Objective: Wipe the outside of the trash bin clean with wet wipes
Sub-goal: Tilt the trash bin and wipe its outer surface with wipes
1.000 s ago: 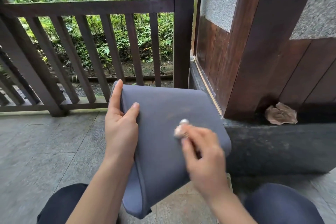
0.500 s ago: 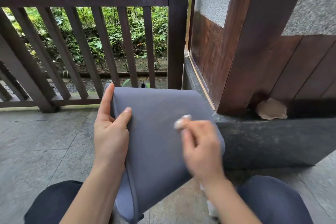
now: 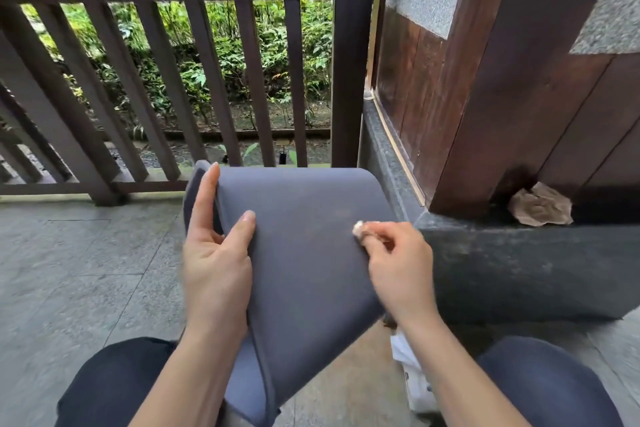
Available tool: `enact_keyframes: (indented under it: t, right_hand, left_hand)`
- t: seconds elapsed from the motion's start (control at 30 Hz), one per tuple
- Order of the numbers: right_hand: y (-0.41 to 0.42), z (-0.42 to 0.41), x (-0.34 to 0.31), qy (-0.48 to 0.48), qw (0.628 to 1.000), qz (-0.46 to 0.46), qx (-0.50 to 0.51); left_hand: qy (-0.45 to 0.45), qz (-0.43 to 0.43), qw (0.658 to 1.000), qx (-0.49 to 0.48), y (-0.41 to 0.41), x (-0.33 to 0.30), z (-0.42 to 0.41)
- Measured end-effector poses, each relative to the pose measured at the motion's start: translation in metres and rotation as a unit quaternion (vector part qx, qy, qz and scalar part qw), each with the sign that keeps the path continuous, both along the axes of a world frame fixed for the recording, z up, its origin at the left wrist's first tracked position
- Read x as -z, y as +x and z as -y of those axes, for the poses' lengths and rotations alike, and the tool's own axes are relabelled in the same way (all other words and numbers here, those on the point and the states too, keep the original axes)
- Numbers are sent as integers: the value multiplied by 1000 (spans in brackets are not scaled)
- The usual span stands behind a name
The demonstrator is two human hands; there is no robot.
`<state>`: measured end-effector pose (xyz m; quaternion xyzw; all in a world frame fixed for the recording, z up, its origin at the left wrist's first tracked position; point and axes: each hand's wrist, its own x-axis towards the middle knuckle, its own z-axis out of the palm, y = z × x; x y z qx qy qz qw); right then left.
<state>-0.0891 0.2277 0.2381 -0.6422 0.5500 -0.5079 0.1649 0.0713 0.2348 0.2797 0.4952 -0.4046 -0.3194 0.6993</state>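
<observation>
Shifted rightward across the bin (image 3: 304, 253) since the earlier frames: right hand (image 3: 398, 270) with its wad of wipe (image 3: 358, 228), formerly near mid-panel, now close to the right edge of the upper face. Left hand (image 3: 216, 263) in much the same place on the left side. Reading: one stroke carried across the panel, wiping of this face under way, other faces judged not yet reached.

Bin: grey, lying tilted between the knees, held off the floor (image 3: 69, 270), open rim toward the body at lower left, closed end pointing at the railing (image 3: 173, 87). Faint pale smudging visible on the upper face just left of the wipe.

Left hand: palm flat against the left side, index finger extended along the far corner, thumb laid straight on the upper face; fingers relaxed, bracing rather than clamping.

Right hand: fingers curled, wipe pinched between thumb and fingertips, only a small white tip showing, pressed onto the panel.

Also present: white packet (image 3: 415, 381) on the floor beneath the right forearm, contents not readable; crumpled brown leaf (image 3: 540, 204) on the dark ledge (image 3: 519, 263), well apart from the bin.
</observation>
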Motion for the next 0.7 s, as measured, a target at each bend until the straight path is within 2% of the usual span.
enact_keyframes:
  t: [0.07,0.1,0.13,0.2,0.27,0.4,0.5,0.63,0.7]
  right_hand:
    - [-4,19,0,-19,999,-25,-13]
    - [-20,28,10,34,999,-13,16]
    - [-40,32,8,96,992,52,57]
    - [-78,37,6,152,970,142,123]
    - [-103,37,16,180,962,165,123]
    - [-103,23,32,173,957,218,82]
    - [-107,23,39,167,965,183,86]
    - [-91,12,50,125,985,-39,111]
    - [-66,-5,49,65,991,-73,89]
  left_hand:
    - [3,-20,1000,10,5,4,9]
    - [19,-29,999,18,4,13,10]
    - [36,-45,998,17,4,16,8]
    - [51,-71,996,12,12,18,8]
    - [71,-84,994,12,19,30,10]
    - [84,-100,991,26,15,36,8]
    - [73,-108,991,24,11,34,9]
    - [70,-111,991,10,9,31,10]
    - [62,-116,991,10,5,31,10]
